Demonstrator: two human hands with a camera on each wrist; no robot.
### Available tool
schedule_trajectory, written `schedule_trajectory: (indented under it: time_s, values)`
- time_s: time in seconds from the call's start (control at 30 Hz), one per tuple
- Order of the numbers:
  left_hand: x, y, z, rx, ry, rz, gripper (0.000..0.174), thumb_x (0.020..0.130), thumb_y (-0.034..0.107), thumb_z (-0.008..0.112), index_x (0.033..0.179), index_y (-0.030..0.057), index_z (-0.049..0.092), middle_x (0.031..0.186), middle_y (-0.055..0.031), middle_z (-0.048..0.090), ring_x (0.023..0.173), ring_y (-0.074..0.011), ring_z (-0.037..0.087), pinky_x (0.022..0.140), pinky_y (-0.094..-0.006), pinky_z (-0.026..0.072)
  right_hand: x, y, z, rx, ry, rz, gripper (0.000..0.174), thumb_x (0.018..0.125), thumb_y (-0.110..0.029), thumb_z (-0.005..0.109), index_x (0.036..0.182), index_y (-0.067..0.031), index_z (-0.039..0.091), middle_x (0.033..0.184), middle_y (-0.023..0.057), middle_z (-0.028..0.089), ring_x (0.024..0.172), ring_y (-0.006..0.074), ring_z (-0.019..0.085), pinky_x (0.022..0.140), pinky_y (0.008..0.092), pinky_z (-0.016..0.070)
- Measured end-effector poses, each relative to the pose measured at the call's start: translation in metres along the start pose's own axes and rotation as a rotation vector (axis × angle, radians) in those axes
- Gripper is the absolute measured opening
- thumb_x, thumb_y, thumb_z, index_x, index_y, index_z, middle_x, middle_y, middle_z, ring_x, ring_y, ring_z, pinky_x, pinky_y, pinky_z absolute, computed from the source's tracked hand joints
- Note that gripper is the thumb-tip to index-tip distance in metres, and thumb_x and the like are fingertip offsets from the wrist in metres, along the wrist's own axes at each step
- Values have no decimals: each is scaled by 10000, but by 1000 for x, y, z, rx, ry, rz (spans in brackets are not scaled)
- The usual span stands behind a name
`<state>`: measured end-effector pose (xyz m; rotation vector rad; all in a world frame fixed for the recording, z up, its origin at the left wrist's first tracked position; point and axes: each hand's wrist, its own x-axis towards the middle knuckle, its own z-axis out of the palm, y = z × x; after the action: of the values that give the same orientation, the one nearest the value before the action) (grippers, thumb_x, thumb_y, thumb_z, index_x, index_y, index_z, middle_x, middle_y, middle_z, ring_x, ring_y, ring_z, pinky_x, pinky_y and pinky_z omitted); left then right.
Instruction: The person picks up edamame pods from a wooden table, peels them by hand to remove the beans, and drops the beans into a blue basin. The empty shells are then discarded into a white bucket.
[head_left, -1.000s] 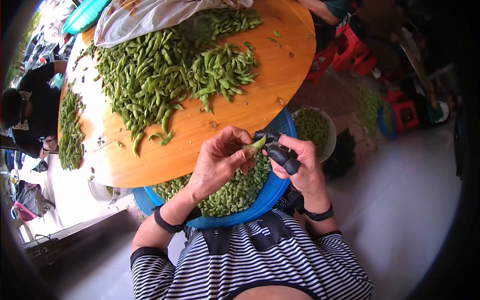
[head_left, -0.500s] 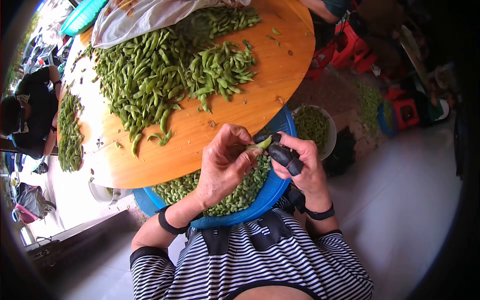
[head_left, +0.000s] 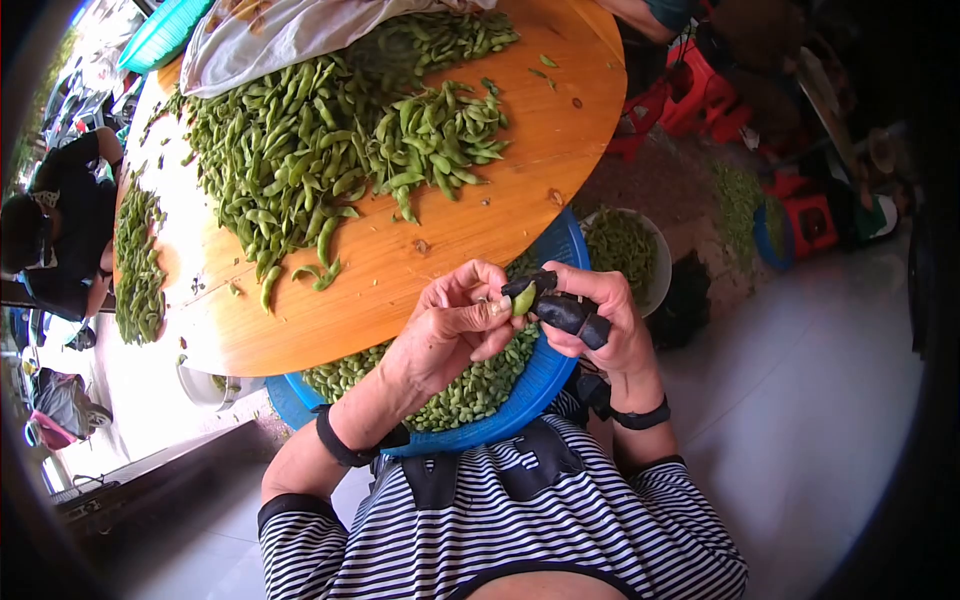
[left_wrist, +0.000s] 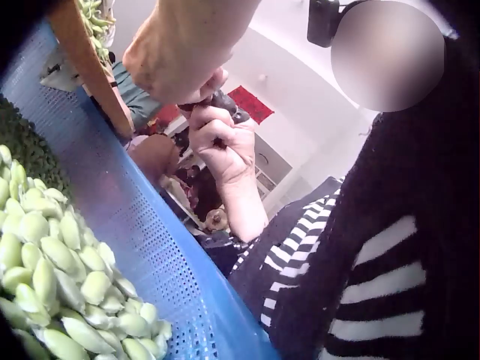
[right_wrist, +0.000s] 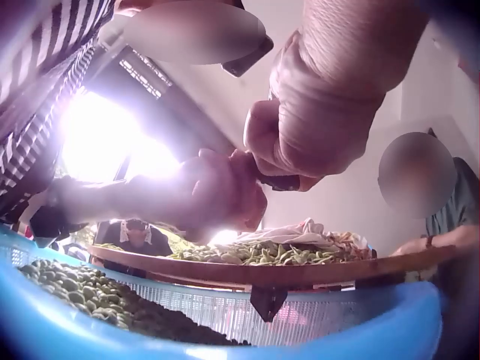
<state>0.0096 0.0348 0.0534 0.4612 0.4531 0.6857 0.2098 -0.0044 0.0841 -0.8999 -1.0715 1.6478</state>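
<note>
In the head view a green pod [head_left: 524, 299] is pinched between the thumb and fingers of my left hand [head_left: 447, 325]. The thumb and forefinger of my right hand [head_left: 605, 318], both in black coverings [head_left: 566, 313], grip the pod's other end. Both hands meet above a blue basket [head_left: 553, 362] of shelled green beans [head_left: 440, 408]. In the left wrist view my right hand [left_wrist: 223, 142] has curled fingers, and the pod is hidden. My left hand [right_wrist: 225, 191] touches the right at the centre of the right wrist view.
A round wooden table [head_left: 380, 300] bears a large heap of pods [head_left: 290, 150] and a white cloth [head_left: 290, 45]. To the right, a white bowl [head_left: 655, 255] of pods stands on the floor near red stools [head_left: 700, 95]. Another person [head_left: 75, 225] sits at the left.
My left hand has turned, and its fingers have moved closer to the black-covered thumb. The pod now stands more upright between the hands. At the left, the other person's arm has shifted.
</note>
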Motion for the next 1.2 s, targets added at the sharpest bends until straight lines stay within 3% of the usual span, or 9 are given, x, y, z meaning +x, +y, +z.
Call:
schedule_trajectory:
  time_s: [0.2,0.33,0.4,0.53,0.57,0.7,0.87,1.0,1.2]
  values:
    - [2,-1,7,-94,-9,-14,161,895,71,664,1014,56,557,868,-113,658,556,-117,558,462,-207,390,2,1,-3,20,11,32,135,878,-81,530,868,26,612,648,-32,502,519,21,456,470,190,370]
    - [-5,3,11,487,131,133,220,828,41,738,967,37,567,803,-73,654,607,-128,601,505,-257,464,-2,-1,3,-213,75,114,84,852,-69,538,811,-14,587,628,-36,511,531,22,462,479,200,374]
    - [-8,5,8,1183,164,358,271,787,60,777,955,15,569,738,-82,633,611,-142,621,508,-299,476,-3,-1,7,-441,100,44,63,821,-49,558,761,-35,543,619,-39,491,548,24,459,490,210,370]
    - [-11,10,11,1562,129,580,249,777,5,730,991,7,604,749,-142,646,658,-261,668,590,-342,519,-2,10,12,-693,143,-145,86,707,34,551,761,11,487,667,77,456,588,191,490,543,309,384]
    - [-10,9,10,1543,130,616,280,756,-16,721,1012,9,610,756,-184,634,679,-348,650,590,-371,511,-2,6,18,-766,169,-170,133,668,43,543,779,30,470,700,138,431,622,301,475,565,349,389]
    - [-8,15,2,1498,72,653,258,787,2,686,1033,-3,609,738,-152,648,665,-269,676,567,-348,507,0,7,26,-865,221,-254,148,665,31,544,794,35,470,697,146,432,624,333,456,569,353,397]
    - [-10,31,-5,910,82,-53,200,978,154,546,1053,-22,604,717,-39,653,604,-121,638,571,-269,520,3,9,24,-793,149,-196,166,650,49,533,805,41,475,705,157,446,620,332,448,582,346,407]
    - [-7,22,-3,469,55,-35,248,994,216,549,1078,-14,587,797,-51,645,714,-125,641,640,-262,528,7,8,27,-735,243,-121,160,678,22,554,830,40,506,714,146,491,635,306,490,608,329,434]
    - [-3,8,-10,519,19,24,203,968,172,545,1099,17,519,868,-52,603,770,-121,592,683,-269,512,6,7,36,-978,231,-275,214,655,43,602,853,36,522,770,162,539,686,360,567,615,362,452]
